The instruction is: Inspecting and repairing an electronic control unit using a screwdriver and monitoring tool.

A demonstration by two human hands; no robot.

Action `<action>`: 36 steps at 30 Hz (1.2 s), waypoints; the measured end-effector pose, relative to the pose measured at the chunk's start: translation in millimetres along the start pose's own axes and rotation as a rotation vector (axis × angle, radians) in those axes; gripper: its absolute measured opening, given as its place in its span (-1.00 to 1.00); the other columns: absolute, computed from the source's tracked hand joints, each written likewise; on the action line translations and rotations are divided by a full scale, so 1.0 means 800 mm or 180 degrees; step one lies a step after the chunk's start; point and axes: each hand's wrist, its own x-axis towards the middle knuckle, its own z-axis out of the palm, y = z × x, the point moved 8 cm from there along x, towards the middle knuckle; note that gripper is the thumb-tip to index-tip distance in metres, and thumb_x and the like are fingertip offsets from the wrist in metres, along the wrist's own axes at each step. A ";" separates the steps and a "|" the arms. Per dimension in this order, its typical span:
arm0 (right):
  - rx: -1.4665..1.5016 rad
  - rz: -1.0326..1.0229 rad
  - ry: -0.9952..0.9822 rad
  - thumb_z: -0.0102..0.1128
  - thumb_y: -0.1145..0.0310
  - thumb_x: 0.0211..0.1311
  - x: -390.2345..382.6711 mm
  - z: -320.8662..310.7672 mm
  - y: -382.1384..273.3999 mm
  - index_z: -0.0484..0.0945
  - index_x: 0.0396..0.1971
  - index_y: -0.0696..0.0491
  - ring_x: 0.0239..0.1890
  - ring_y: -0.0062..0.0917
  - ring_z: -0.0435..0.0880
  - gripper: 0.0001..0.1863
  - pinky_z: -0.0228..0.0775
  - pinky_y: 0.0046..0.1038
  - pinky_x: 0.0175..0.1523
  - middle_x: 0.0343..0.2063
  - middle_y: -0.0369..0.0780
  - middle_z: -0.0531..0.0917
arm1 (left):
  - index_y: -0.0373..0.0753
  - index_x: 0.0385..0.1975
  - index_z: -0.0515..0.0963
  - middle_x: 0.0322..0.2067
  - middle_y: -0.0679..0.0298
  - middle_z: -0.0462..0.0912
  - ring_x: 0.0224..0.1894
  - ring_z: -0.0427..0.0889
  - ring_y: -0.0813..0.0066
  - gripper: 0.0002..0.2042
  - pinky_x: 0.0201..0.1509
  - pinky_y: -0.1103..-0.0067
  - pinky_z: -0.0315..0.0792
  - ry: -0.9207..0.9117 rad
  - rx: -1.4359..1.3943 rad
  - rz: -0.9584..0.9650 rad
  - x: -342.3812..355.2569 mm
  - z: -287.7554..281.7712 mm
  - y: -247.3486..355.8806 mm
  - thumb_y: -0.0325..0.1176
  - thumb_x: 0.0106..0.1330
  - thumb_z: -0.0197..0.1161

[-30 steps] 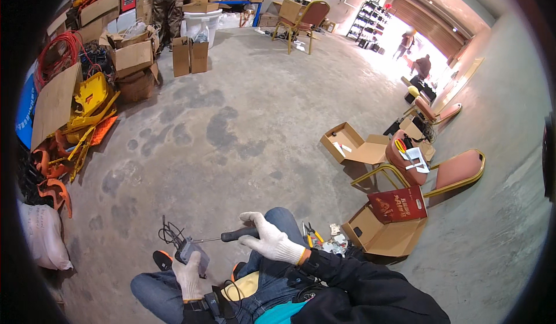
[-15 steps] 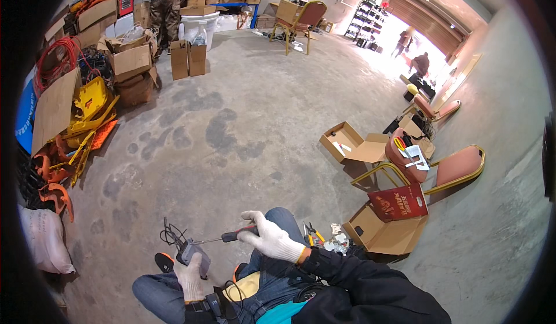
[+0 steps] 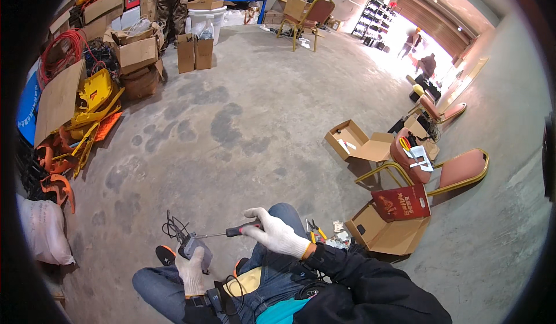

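Note:
My left hand [image 3: 191, 269], in a white knit glove, grips a small grey device [image 3: 201, 252] with loose black cable [image 3: 174, 225] looping from its far end. My right hand [image 3: 272, 231], also gloved, holds a screwdriver [image 3: 237, 231] by its black and red handle; the shaft runs left to the top of the device, and whether the tip touches it is too small to tell. Just right of my raised knee, pliers with yellow handles [image 3: 317, 232] lie on the floor among small white parts [image 3: 339, 240].
An open cardboard box [image 3: 388, 237] with a red bag [image 3: 399, 202], another box [image 3: 359, 144] and pink chairs [image 3: 460, 167] line the right. Piled boxes, orange and yellow plastic parts [image 3: 101, 95] and a white sack [image 3: 46, 231] are at left. Other people [image 3: 423, 63] are in the bright doorway and behind the boxes.
The view has shifted slightly. My right hand and screwdriver sit a little higher in the picture, still at the device in my left hand.

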 end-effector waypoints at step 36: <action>-0.0262 0.0067 -0.0022 0.39 0.29 0.35 0.003 0.000 0.009 0.33 0.38 0.19 -0.33 -0.52 0.72 -0.31 0.61 -0.46 -0.20 0.13 0.01 0.63 | -0.25 0.26 0.58 -0.03 0.28 0.73 -0.08 0.68 0.50 -0.47 -0.05 0.52 0.60 0.0069 0.0426 -0.0233 -0.012 0.007 0.020 -0.38 0.26 0.49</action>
